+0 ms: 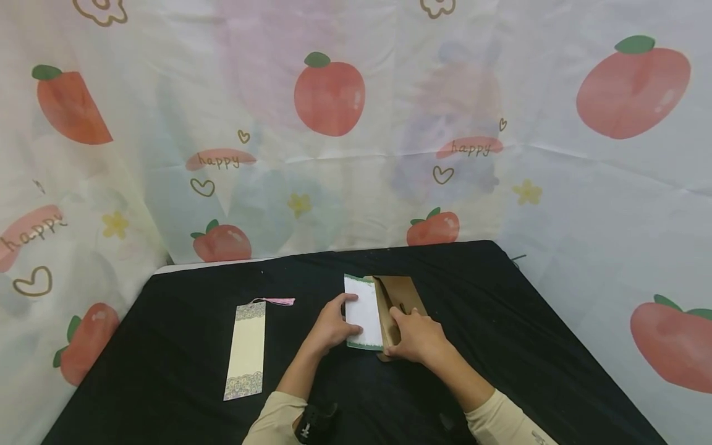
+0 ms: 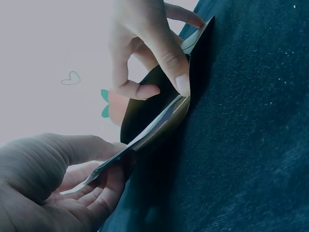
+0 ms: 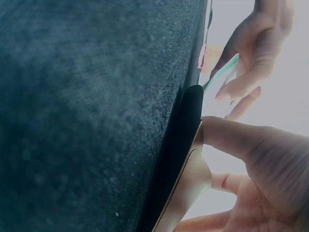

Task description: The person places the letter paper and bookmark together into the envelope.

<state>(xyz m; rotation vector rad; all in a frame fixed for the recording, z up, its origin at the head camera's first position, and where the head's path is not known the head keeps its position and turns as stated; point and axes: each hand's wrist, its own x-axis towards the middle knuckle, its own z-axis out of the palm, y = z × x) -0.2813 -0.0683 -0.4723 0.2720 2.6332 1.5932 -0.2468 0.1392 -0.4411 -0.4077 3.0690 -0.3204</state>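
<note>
A white card (image 1: 364, 314) with green borders along its top and bottom edges stands partly inside the open side of a brown paper envelope (image 1: 402, 288). My left hand (image 1: 332, 324) pinches the card's outer edge, thumb on its face and fingers behind it, as the left wrist view shows. With the right hand (image 1: 418, 337) I grip the envelope near its opening, thumb at the lower edge. In the left wrist view the right thumb (image 2: 175, 67) presses at the envelope's mouth, where the card (image 2: 153, 123) slips between its sides. The card's inner end is hidden.
On the black cloth (image 1: 189, 334), left of my hands, lies a cream bookmark (image 1: 246, 343) with patterned ends and a pink tassel (image 1: 280, 301). A printed curtain (image 1: 378, 179) with fruit pictures hangs around the table's back and sides. A black band (image 1: 314, 424) circles my left wrist.
</note>
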